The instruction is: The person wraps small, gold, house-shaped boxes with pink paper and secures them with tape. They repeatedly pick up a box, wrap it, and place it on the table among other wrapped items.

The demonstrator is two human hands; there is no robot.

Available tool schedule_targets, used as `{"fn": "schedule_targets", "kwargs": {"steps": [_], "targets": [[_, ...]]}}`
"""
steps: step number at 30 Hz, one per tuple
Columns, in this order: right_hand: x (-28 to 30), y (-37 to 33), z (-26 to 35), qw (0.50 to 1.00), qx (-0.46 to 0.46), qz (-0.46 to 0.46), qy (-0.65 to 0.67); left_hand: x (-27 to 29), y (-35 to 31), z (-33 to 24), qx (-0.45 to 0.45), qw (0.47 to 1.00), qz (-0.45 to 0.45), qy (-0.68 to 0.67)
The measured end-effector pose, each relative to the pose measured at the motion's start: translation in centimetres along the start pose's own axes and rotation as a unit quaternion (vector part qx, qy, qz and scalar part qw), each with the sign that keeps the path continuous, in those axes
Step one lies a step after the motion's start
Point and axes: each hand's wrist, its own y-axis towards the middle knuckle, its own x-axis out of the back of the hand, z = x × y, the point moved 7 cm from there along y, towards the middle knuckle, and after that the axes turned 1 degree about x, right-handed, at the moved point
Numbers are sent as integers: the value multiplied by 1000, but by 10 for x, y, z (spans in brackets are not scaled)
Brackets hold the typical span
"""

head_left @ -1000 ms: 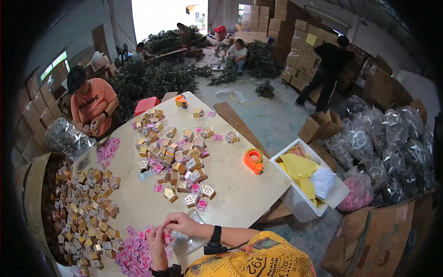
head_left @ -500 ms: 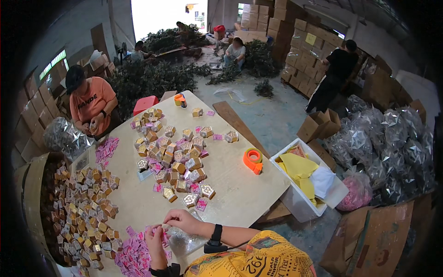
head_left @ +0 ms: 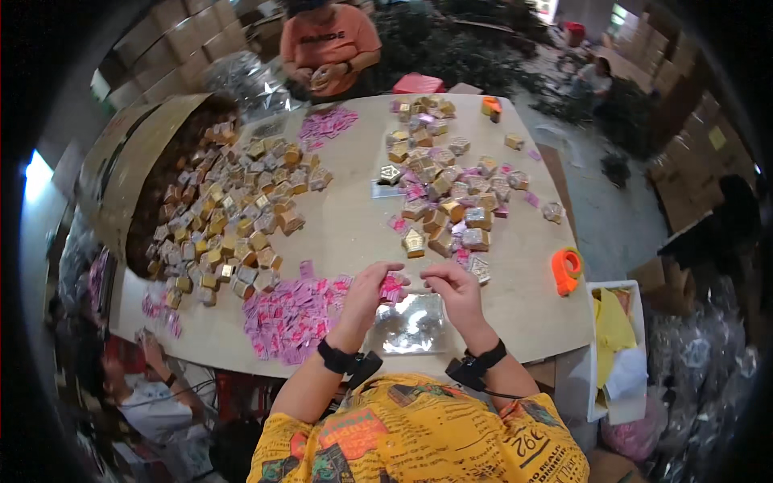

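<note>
My left hand (head_left: pixel 364 302) is closed on a pink packet (head_left: pixel 392 288), or perhaps a few of them. Just across from it, my right hand (head_left: pixel 456 291) has its fingertips pinched together; anything between them is too small to make out. Below and between the hands lies a shiny stack of clear plastic bags (head_left: pixel 409 326). A spread pile of small pink packets (head_left: pixel 288 324) is beside my left forearm. Beyond my right hand sits a cluster of small gold and silver faceted boxes (head_left: pixel 439 181), with pink packets among them.
A tipped cardboard carton (head_left: pixel 121 177) spills many similar boxes (head_left: pixel 233 213) across the table's left. An orange tape dispenser (head_left: pixel 567 270) rests near the right edge, beside a white foam bin (head_left: pixel 600 354). A person in orange (head_left: pixel 330 44) works across the table; another (head_left: pixel 153 394) sits at lower left.
My view has swung left, bringing the carton and the lower-left person further in. My hands, close together before, are now apart, with the right hand drawn away from the left.
</note>
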Motion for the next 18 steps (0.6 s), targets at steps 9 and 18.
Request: {"fn": "schedule_targets", "kwargs": {"steps": [9,18], "targets": [[-3,2,-24,997,-6,-40,-67,-3,-8,-5,-71,993,35,89],[-23,3,-39,997,-5,-31,77,-1,-23,-11,-135,988,55,51]]}}
